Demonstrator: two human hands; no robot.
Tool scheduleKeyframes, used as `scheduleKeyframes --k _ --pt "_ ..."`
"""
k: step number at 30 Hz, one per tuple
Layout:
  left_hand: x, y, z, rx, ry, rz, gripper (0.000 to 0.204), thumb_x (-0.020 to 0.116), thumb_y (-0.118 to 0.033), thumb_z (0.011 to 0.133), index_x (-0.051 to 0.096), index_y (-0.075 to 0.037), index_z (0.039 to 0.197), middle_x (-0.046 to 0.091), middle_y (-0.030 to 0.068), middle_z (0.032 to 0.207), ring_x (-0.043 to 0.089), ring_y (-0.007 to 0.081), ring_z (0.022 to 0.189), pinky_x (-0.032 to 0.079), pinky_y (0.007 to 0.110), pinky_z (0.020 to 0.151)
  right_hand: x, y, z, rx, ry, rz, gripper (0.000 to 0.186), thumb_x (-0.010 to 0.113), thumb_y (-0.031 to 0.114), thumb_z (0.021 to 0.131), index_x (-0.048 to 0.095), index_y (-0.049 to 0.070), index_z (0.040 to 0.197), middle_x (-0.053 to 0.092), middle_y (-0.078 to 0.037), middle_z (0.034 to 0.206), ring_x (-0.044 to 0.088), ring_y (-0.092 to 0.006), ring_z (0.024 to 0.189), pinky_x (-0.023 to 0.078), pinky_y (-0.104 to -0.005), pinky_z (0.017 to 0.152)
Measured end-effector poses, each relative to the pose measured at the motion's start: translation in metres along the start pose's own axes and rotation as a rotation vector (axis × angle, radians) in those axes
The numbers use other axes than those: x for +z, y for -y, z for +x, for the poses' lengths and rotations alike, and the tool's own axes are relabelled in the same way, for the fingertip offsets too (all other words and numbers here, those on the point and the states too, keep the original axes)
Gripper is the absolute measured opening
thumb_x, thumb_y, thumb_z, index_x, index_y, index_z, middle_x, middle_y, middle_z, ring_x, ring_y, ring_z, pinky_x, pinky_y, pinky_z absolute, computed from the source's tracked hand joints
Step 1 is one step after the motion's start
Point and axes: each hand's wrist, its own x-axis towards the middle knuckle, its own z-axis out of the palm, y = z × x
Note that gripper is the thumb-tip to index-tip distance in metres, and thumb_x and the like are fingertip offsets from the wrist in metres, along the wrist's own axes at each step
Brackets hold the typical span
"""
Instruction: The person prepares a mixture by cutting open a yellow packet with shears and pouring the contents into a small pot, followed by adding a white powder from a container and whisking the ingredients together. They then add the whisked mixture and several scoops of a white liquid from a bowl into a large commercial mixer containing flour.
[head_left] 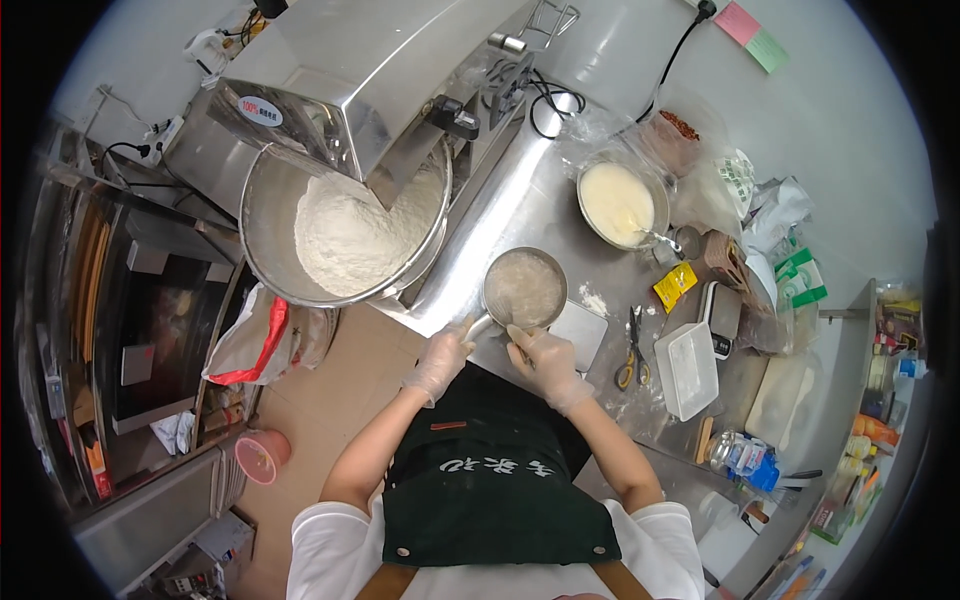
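In front of me is a small round metal pan with cloudy, whitish contents. Its handle points down-left, and my gloved left hand is closed around the end of it. My gloved right hand is at the pan's near rim, fingers curled together. Whatever those fingers pinch, if anything, is too small to make out. Partly under the pan and right hand lies a pale flat kitchen scale. To the left, a large steel mixer bowl holds a heap of white flour.
The mixer rises over its bowl. On the steel table stand a bowl of pale yellow liquid, scissors, a yellow packet, a white tray and a dark scale. A pink bucket is on the floor.
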Motion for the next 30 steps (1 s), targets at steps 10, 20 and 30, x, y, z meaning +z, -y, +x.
scheduleKeyframes --k 10,20,30 --pt "-0.005 -0.009 -0.002 -0.041 0.014 -0.024 0.051 0.065 -0.008 0.088 0.053 -0.005 0.137 0.060 0.0222 0.124 0.059 0.0370 0.111 0.047 0.040 0.094 0.007 -0.028 -0.007 0.149 -0.183 0.138 0.021 0.069 0.006 0.084 0.070 0.006 0.105 0.065 -0.013 0.075 0.065 -0.0231 0.064 0.051 -0.0335 0.058" --pt "0.001 -0.003 0.002 -0.054 0.001 -0.035 0.054 0.066 -0.006 0.087 0.051 -0.006 0.139 0.061 0.0224 0.121 0.061 0.0368 0.108 0.048 0.040 0.093 -0.020 -0.034 0.003 0.175 0.189 0.320 0.030 0.070 0.010 0.084 0.070 0.010 0.113 0.070 -0.013 0.099 0.068 -0.0258 0.077 0.054 -0.0330 0.067" --pt "0.002 -0.004 -0.001 -0.057 -0.014 -0.032 0.055 0.067 -0.008 0.087 0.051 -0.007 0.139 0.063 0.0217 0.117 0.062 0.0361 0.105 0.048 0.040 0.092 0.000 -0.002 -0.003 -0.082 -0.068 -0.016 0.027 0.071 0.013 0.078 0.067 0.010 0.104 0.060 -0.008 0.068 0.062 -0.0265 0.060 0.051 -0.0389 0.054"
